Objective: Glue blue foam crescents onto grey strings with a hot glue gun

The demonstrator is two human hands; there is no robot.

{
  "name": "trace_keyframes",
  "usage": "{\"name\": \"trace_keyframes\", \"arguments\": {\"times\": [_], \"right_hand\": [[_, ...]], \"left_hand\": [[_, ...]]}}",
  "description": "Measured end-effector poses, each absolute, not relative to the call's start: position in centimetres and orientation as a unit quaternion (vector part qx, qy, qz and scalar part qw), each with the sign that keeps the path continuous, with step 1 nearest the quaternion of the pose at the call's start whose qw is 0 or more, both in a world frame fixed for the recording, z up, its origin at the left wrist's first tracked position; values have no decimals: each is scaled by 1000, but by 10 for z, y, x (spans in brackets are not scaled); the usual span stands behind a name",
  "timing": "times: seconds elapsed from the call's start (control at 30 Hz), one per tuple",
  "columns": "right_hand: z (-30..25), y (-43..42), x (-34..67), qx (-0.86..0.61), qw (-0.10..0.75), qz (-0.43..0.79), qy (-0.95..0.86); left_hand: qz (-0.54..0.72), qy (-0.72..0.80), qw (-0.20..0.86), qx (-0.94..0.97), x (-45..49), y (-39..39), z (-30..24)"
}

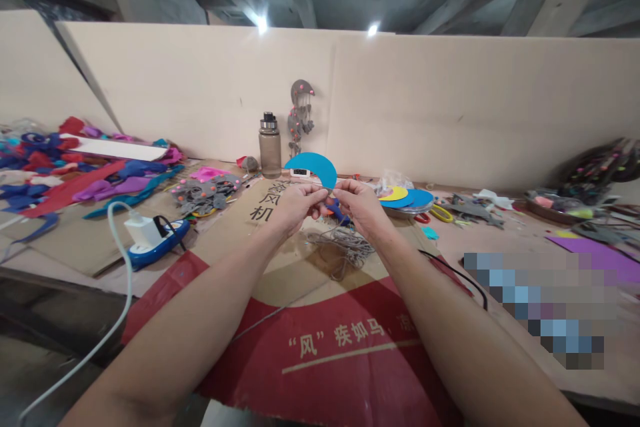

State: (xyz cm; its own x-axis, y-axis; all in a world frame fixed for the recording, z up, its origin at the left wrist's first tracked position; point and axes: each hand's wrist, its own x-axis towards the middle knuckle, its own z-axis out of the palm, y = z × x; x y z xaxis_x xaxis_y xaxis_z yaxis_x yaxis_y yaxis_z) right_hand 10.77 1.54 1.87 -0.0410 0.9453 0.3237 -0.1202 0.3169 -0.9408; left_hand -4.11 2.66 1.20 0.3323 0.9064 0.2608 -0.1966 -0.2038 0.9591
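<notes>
A blue felt crescent [313, 165] is held up above the cardboard-covered table [280, 267]. My left hand [296, 207] pinches its lower end from the left. My right hand [361, 205] is closed in a pinch right beside it, fingertips nearly touching the left ones; what it grips is too small to make out. A loose tangle of grey string [345, 247] lies on the cardboard just below both hands.
A power strip with a white charger [150, 237] and cable sits at left. Piles of coloured felt [65, 170], grey felt pieces [207, 193], a bottle [269, 145], yellow and blue felt discs [407, 199] and scissors [440, 213] lie about. A beige partition stands behind.
</notes>
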Motion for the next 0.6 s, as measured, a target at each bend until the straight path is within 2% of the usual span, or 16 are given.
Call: {"name": "trace_keyframes", "arguments": {"times": [0.37,0.5,0.6], "right_hand": [[3,27,106,-424,590,346,-594],[0,29,107,-426,583,324,-611],[-2,28,103,-409,588,353,-602]], "left_hand": [[524,296,592,535,-40,31,9],[542,299,569,541,-39,32,8],[567,305,540,542,-40,31,9]]}}
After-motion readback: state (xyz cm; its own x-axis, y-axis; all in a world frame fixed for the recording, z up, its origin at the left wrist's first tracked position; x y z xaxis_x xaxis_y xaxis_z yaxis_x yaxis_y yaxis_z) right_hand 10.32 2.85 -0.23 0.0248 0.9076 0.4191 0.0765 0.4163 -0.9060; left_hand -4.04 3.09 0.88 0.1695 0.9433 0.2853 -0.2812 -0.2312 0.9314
